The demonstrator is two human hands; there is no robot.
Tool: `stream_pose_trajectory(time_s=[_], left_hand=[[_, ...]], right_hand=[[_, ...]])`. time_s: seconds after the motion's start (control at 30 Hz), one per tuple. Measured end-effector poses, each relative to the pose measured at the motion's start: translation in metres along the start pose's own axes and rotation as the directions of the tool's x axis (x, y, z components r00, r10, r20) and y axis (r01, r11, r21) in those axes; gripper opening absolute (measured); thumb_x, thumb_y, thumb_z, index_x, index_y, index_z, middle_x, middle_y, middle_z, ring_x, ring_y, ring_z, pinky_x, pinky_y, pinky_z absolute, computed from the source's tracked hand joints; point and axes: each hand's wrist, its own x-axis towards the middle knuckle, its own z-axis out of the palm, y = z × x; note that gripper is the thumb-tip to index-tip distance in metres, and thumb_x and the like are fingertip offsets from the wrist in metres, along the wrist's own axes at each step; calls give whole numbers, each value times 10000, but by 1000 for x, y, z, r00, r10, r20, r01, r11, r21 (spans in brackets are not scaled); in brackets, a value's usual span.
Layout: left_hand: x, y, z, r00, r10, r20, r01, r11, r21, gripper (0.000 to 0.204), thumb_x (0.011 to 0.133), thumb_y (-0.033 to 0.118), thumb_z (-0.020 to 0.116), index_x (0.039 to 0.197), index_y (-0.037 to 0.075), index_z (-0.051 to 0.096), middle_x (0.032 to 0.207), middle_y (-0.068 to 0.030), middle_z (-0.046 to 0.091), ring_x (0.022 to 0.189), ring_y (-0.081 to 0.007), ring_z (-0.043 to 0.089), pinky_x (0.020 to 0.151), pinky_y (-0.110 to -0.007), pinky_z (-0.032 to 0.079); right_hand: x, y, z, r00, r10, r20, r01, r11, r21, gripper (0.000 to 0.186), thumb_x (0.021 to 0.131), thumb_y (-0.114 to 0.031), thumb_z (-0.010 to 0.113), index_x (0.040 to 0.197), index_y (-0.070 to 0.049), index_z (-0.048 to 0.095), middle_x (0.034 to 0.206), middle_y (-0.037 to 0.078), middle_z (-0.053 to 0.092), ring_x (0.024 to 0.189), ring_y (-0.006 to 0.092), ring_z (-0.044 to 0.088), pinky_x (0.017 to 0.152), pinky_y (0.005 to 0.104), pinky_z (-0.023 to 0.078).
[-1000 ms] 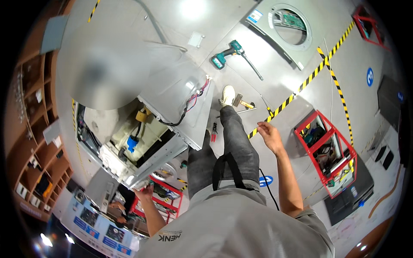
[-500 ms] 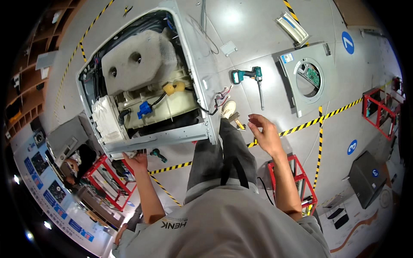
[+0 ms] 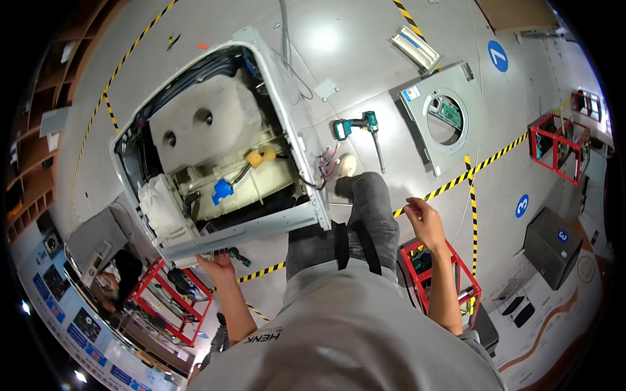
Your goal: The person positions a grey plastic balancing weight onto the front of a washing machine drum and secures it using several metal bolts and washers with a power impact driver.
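An opened washing machine (image 3: 242,229) stands at the left, its inside exposed. Within it are a grey counterweight block (image 3: 202,117) with two holes, a cream tub (image 3: 261,182), a blue fitting (image 3: 222,191) and a yellow-tan part (image 3: 260,156) on a dark hose. My left hand (image 3: 218,266) is at the machine's near lower edge, palm up, fingers stretched out against or just under the rim; their tips are partly hidden. My right hand (image 3: 425,223) hangs in the air right of my knee, fingers loosely bent and slightly apart, with nothing seen in it.
A teal cordless driver (image 3: 355,124) with a long bit lies on the floor. Beyond it are a grey front panel (image 3: 450,117) with a round opening and a white drawer (image 3: 416,49). Red-framed carts (image 3: 176,300) and another power tool (image 3: 240,257) stand or lie nearby.
My right hand has moved slightly right and down, its fingers more bent. My right leg has come up and covers the hammer. My left hand stays at the machine's edge as the view shifts.
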Motion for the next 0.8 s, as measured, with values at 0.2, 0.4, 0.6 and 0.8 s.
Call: stream_pose_trajectory(time_s=[0.2, 0.4, 0.6, 0.8], left_hand=[[-50, -18, 19, 950, 54, -308, 20, 972, 234, 726, 846, 645, 496, 1354, 137, 385, 1274, -163, 468, 1153, -287, 504, 966, -438, 434], [-82, -58, 75, 990, 13, -139, 30, 952, 306, 677, 879, 633, 448, 1327, 129, 391, 1254, -151, 480, 1090, -287, 526, 899, -442, 461], [-63, -82, 86, 987, 96, -132, -53, 954, 296, 590, 958, 566, 326, 1181, 28, 423, 946, -143, 535, 846, -281, 563, 845, -413, 473], [-69, -98, 98, 909, 234, -346, -138, 950, 279, 489, 978, 486, 371, 1120, 24, 444, 856, -102, 537, 722, -229, 556, 662, -334, 484]], right_hand=[[17, 55, -14, 979, 176, 99, -184, 980, 81, 305, 862, -176, 621, 1103, 11, 612, 925, 188, 669, 855, 269, 669, 754, 343, 511], [60, 138, -43, 896, 356, 265, -397, 910, 120, 345, 884, -215, 606, 1140, 16, 593, 999, 210, 667, 944, 273, 663, 813, 331, 499], [54, 231, -88, 794, 557, 245, -600, 784, 160, 329, 883, -206, 608, 1120, 23, 613, 906, 122, 683, 809, 163, 642, 733, 287, 495], [88, 225, -121, 759, 596, 264, -645, 743, 179, 238, 917, -168, 579, 1044, 30, 617, 880, 87, 666, 777, 152, 633, 694, 276, 503]])
